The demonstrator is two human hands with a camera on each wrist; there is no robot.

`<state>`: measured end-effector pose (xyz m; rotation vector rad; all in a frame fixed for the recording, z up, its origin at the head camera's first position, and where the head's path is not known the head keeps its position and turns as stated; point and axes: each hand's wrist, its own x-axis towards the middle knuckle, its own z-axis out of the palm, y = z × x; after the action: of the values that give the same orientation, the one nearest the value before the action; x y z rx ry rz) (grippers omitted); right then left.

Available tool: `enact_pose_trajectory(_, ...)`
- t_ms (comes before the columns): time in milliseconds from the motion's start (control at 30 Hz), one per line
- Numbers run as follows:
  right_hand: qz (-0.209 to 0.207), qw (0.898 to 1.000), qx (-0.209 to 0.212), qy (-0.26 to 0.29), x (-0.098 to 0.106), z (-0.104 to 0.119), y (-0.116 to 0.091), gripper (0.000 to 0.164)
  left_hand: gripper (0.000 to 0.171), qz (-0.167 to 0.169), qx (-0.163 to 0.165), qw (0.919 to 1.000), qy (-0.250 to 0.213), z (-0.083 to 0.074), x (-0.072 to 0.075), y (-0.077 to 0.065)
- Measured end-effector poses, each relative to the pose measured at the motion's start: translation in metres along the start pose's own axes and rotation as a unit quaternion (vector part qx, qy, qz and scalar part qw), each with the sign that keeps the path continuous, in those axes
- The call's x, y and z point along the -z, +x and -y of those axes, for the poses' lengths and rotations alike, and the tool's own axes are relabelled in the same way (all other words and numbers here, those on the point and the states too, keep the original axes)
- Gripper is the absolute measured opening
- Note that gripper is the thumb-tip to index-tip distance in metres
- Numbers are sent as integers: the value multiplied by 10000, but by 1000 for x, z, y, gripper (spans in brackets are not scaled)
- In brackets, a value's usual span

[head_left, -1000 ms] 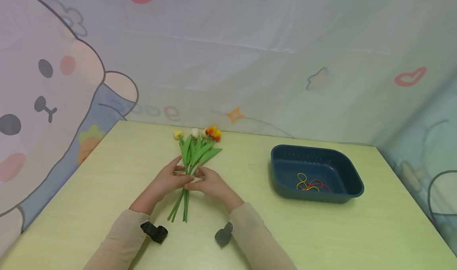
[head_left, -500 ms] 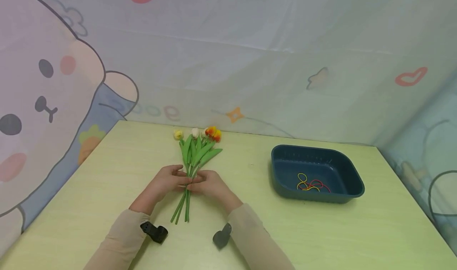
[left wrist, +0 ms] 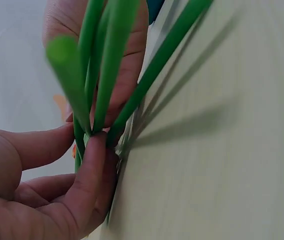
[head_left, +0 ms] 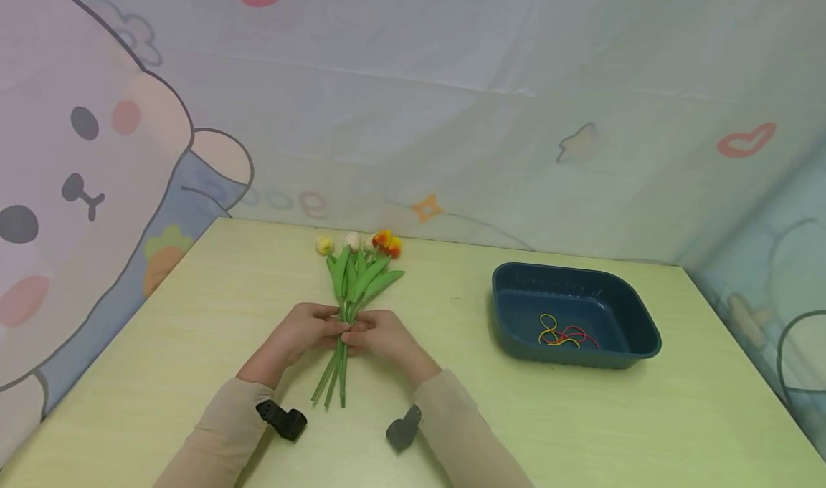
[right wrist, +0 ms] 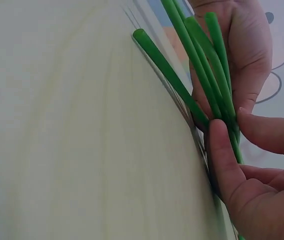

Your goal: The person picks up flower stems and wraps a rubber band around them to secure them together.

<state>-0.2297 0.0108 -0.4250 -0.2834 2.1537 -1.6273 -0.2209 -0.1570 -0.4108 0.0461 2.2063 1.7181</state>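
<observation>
A bunch of artificial tulips [head_left: 361, 280] lies on the table with its heads toward the back: yellow, whitish and orange-red blooms above green leaves. My left hand [head_left: 303, 332] grips the stems from the left, thumb and fingers closed around them in the left wrist view, where the green stems [left wrist: 114, 55] fan out past the fingertips. From the right, my right hand [head_left: 381, 336] pinches the same stems at about the same height. In the right wrist view, its thumb and fingers close around the stems [right wrist: 202, 65]. Cut stem ends point toward the table's front.
A dark blue plastic basin [head_left: 574, 359] stands on the right of the table, holding yellow and red rubber bands [head_left: 561, 336]. Behind the table [head_left: 464, 388] hangs a printed cloth [head_left: 413, 115] with a cartoon bear. Small black cameras [head_left: 282, 421] sit on both wrists.
Both hands have closed in on the stems; the left hand's raised fingers have come down around them. The lower stem ends have shifted slightly right and spread a little.
</observation>
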Motion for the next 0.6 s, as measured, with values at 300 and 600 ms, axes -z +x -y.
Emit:
enact_pose_trajectory(300, 46, 9998, 80, -178, 0, 2, -5, 47, 48, 207, 69, 9998, 31, 2, -1, 0)
enact_pose_trajectory(600, 18, 9983, 130, -559, 1, 4, -8, 44, 44, 321, 69, 9987, -392, 3, -3, 2)
